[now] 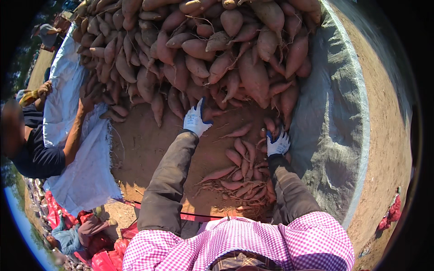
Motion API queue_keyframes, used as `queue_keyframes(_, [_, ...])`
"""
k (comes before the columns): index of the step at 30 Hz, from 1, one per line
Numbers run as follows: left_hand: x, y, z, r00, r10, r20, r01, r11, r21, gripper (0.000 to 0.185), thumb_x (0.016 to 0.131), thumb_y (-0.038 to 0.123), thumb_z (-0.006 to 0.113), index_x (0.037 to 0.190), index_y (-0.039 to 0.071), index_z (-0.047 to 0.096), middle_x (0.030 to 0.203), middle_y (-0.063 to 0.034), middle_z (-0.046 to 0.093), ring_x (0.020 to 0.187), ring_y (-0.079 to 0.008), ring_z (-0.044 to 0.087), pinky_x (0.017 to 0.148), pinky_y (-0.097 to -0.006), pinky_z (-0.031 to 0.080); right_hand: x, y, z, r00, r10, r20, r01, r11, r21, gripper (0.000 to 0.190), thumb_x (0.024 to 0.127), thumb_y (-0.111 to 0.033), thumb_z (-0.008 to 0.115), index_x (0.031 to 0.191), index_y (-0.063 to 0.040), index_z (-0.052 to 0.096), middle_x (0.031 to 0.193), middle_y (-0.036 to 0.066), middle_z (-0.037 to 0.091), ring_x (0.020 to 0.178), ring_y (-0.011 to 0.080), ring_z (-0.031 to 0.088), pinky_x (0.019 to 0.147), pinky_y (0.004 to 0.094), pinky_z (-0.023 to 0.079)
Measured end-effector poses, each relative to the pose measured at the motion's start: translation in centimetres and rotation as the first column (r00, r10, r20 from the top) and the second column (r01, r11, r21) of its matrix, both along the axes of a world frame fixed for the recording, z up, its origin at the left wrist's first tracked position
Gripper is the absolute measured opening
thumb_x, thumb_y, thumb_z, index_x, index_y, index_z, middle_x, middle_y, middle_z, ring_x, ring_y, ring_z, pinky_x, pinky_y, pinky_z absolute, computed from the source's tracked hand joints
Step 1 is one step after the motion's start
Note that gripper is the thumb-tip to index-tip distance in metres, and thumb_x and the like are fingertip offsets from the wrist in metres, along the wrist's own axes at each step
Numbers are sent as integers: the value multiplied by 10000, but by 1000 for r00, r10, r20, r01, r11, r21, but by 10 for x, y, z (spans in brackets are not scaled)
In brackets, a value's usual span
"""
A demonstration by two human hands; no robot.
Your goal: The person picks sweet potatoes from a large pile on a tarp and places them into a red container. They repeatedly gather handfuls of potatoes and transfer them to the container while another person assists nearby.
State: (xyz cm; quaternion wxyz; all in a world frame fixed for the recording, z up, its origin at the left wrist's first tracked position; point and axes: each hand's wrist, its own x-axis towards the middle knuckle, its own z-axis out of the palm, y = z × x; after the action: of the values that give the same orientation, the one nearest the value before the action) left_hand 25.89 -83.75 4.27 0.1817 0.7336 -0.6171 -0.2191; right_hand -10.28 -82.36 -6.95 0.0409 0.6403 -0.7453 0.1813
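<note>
A large heap of sweet potatoes (200, 47) fills the far part of a soil-covered surface (145, 145). My left hand (197, 122), in a white and blue work glove, is at the heap's near edge with thumb and fingers apart, holding nothing. At the right, my right hand (278, 142), gloved alike, reaches down among small sweet potatoes beside the dark tarpaulin; whether it grips one cannot be told, as its fingertips are partly hidden. Between my arms lies a smaller pile of thin sweet potatoes (249, 183) with stringy roots.
Dark woven tarpaulin (329, 111) lines the right side, white woven sheet (84, 162) the left. A co-worker's bare arm (73, 135) reaches over the white sheet to the heap. Below left, another person (69, 237) is beside red bags (105, 259). A red edge (200, 217) runs before me.
</note>
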Motion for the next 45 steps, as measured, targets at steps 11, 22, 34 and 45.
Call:
queue_keyframes(11, [66,28,-3,880,196,-432,-381,835,-398,373,755,143,753,1067,22,588,1066,-142,575,965,-284,590,832,-381,481,5,1,4,1000,16,-13,-16,999,-45,691,708,-613,649,1206,-142,561,1095,118,591,997,322,546,835,470,422])
queue_keyframes(22, [112,-192,117,991,120,-60,-133,939,-318,652,809,615,564,1146,61,630,1117,-210,632,1048,-376,584,886,-403,452,0,3,7,1000,27,13,-26,998,-57,651,696,-548,690,1138,-87,566,1056,155,585,995,346,544,837,483,427])
queue_keyframes(34, [85,-123,142,916,130,-379,-129,991,29,326,834,357,679,854,33,649,597,15,521,480,-93,449,429,-257,327,8,-1,11,999,25,21,-25,999,-24,719,719,-579,655,1279,-148,521,1090,135,592,1027,335,543,874,480,419])
queue_keyframes(45, [34,139,-28,837,100,-538,-85,995,54,289,825,170,693,1067,22,634,974,-69,665,837,-184,609,776,-299,489,6,-3,12,999,20,27,-19,999,-41,710,730,-605,628,1276,-163,524,1027,154,596,969,349,558,848,483,423])
